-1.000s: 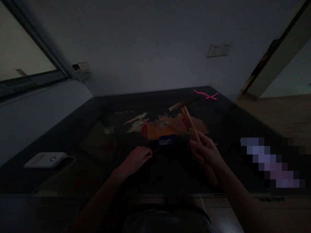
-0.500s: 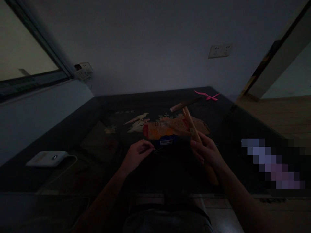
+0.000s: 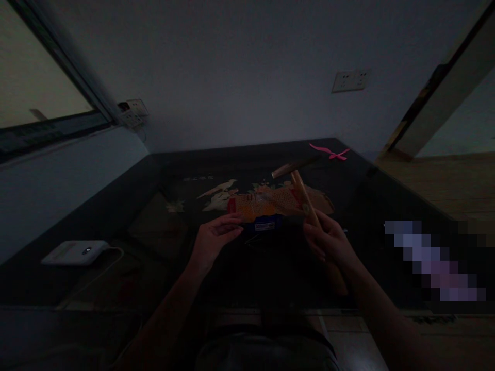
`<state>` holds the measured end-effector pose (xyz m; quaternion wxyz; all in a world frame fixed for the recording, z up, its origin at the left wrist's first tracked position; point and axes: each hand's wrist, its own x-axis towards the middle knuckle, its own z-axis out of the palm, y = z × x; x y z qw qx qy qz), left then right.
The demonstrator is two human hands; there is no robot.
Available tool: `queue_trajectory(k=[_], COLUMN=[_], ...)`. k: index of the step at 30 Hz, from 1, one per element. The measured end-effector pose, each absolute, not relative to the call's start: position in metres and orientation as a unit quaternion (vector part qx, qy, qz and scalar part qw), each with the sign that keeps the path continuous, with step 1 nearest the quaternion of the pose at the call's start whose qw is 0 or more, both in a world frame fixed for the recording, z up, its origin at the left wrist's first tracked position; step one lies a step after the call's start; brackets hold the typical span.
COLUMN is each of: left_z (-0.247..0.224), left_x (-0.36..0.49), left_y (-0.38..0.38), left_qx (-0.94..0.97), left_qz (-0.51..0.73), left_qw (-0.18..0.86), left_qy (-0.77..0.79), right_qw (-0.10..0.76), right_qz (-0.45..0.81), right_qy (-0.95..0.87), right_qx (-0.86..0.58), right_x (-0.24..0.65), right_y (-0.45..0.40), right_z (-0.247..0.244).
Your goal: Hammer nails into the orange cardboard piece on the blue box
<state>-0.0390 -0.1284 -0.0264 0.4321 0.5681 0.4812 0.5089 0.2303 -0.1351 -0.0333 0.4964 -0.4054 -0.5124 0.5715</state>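
My right hand [image 3: 328,237] is wrapped round the wooden handle of a hammer [image 3: 305,198], whose dark metal head points up and away over the table. My left hand [image 3: 216,234] is open, fingers stretched out and thumb apart, just left of a small blue packet [image 3: 265,225] with a white label. Thin, shiny, nail-like pieces [image 3: 253,239] lie on the dark table below the packet; the dim light hides their exact kind. Behind the packet lies an orange and red patterned wrapper [image 3: 255,206], partly covered by the hammer on its right side.
The dark table [image 3: 240,278] bears a printed bird and flowers. A white device [image 3: 75,252] with a cable lies at the left. A pink ribbon [image 3: 332,153] is at the far right corner, and a blurred-out item [image 3: 429,260] at the right edge. Wall sockets [image 3: 350,81] are above.
My left hand has let go of the thin nail-like piece and its fingers have opened, moving slightly up and left. My right hand and the hammer stay in place.
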Motion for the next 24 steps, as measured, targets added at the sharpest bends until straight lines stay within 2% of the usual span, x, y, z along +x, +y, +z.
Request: queue_trajectory(k=[6,12,24], left_z=[0.0,0.006,-0.016], left_x=[-0.029,-0.004,0.004], left_y=[-0.09,-0.034,-0.017], left_qx=[0.583,0.676,0.709], left_qz=[0.581,0.523,0.468], left_qw=[0.38,0.258,0.295], left_qy=[0.423,0.451,0.437], right_qw=[0.498,0.501,0.487], right_qz=[0.575,0.571,0.569], right_qy=[-0.509,-0.513,-0.506], right_qx=[-0.403,-0.401,-0.428], right_x=[0.23,0.231,0.231], right_y=[-0.134,-0.133,-0.133], right_z=[-0.035,-0.039,-0.039])
